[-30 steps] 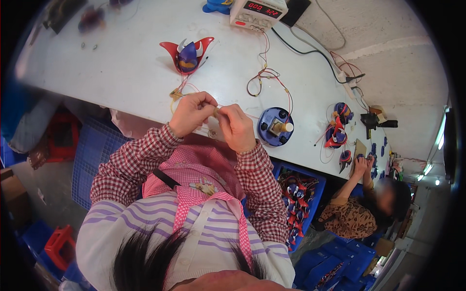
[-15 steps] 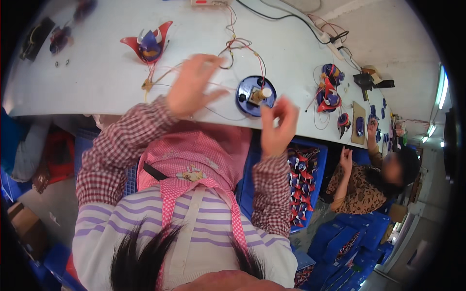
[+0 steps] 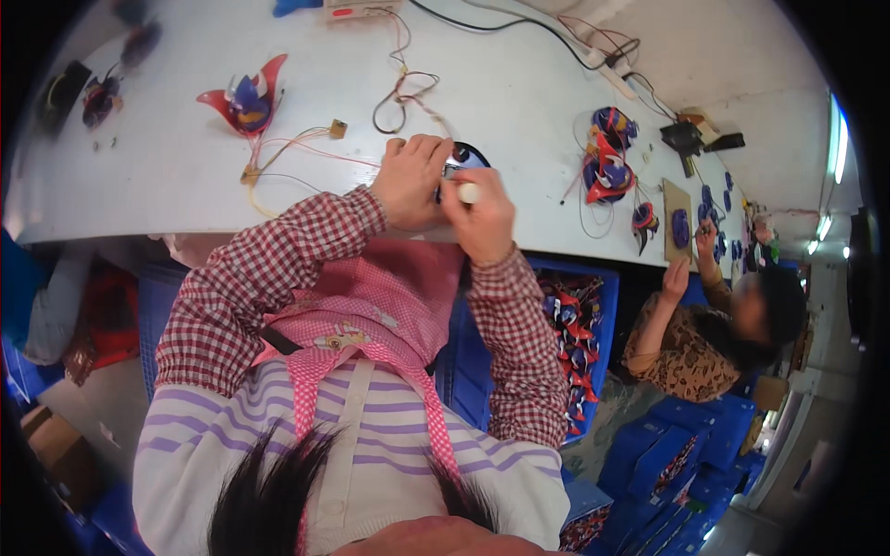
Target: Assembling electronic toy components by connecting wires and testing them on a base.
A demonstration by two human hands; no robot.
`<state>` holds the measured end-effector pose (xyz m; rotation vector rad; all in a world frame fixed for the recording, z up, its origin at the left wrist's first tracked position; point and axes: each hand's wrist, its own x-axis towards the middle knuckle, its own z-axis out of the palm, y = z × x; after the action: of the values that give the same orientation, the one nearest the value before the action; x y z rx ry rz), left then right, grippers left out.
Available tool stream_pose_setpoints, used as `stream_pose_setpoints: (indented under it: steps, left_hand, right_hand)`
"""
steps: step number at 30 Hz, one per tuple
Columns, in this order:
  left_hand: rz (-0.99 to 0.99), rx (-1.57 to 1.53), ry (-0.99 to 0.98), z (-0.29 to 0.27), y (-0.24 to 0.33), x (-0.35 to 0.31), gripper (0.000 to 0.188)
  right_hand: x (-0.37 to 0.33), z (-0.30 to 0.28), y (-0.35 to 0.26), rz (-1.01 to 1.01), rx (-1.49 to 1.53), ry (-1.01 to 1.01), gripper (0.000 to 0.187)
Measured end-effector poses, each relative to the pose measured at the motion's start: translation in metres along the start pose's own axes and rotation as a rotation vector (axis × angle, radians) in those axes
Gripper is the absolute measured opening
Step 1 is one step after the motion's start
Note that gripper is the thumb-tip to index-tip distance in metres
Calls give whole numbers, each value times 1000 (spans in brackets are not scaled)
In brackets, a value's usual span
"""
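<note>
The round, glossy dark-blue plastic base [image 3: 475,154] sits near the front edge of the tabletop [image 3: 306,208], mostly hidden under my two hands. My left hand [image 3: 411,183] lies over its left side, fingers bent and close together; they cover what is beneath, so I cannot tell whether they grip the base or only rest against it. My right hand [image 3: 486,218] curls in from the other side, its fingers drawn in around a smooth white round end [image 3: 469,193] that shows between them; whether they pinch it firmly I cannot tell. Just beyond my hands, thin flexible wires [image 3: 404,100] loop in loose coils across the hard, pale surface. To the left are a small flat tan square [image 3: 338,130] and, farther off, a shiny purple piece [image 3: 248,107] with flaring, pointed red wings. Rounded purple and red parts [image 3: 607,176] cluster well to the right, trailing fine leads, and past them a flat brown rectangular board [image 3: 676,197] carries a dark oval piece [image 3: 680,228]. Woven red-and-white checked sleeves [image 3: 264,269] bunch around my forearms above a pink dotted apron [image 3: 399,278]. Below the tabletop edge, a rigid blue crate [image 3: 607,310] brims with jumbled glossy parts.
</note>
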<state>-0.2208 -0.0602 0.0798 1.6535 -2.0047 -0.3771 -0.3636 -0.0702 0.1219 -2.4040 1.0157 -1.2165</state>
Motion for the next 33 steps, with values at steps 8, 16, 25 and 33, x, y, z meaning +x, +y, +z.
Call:
stream_pose_setpoints:
  steps: [8,16,25,33]
  left_hand:
    - [211,-28,311,-30,1,-33,83]
    - [-553,-67,675,-128,-123,-153,66]
    - [-730,76,451,-138,-173,-95,75]
    - [-697,55,417,-125,-181,-80,66]
  right_hand:
    - [81,10,90,470,186,29,36]
    - [95,30,69,56,-305,229,42]
    - [41,160,-132,-397,126,-527,40]
    - [31,201,-133,-544,-253,-506,23]
